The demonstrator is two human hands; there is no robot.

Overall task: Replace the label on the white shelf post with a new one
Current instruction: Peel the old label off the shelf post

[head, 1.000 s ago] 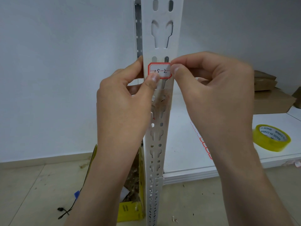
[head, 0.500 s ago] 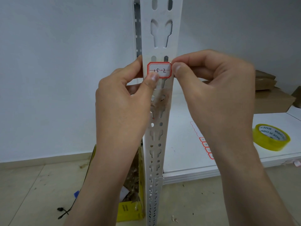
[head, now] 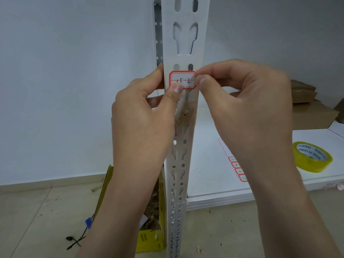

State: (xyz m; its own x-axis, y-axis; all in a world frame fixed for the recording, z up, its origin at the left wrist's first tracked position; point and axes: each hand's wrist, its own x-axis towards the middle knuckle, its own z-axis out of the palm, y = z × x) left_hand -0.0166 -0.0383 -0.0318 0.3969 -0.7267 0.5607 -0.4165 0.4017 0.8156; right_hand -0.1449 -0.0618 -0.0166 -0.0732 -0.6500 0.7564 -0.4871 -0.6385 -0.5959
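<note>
Pinched against the white shelf post [head: 183, 146], the left hand [head: 143, 123] has its thumb on the lower left corner of the red-bordered label [head: 182, 80] (handwritten "15-2"). On the label's right edge, the right hand [head: 247, 108] has its grip closed, thumb and forefinger together. Farther right, a yellow tape roll [head: 311, 156] lies on the shelf [head: 210, 175].

label [head: 183, 80] on post [head: 186, 34] | tape roll [head: 311, 158] right, on shelf [head: 208, 175]

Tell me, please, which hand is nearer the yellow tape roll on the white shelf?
Right. The right hand is up-left of the yellow tape roll; the left hand is beyond the white post.
</note>
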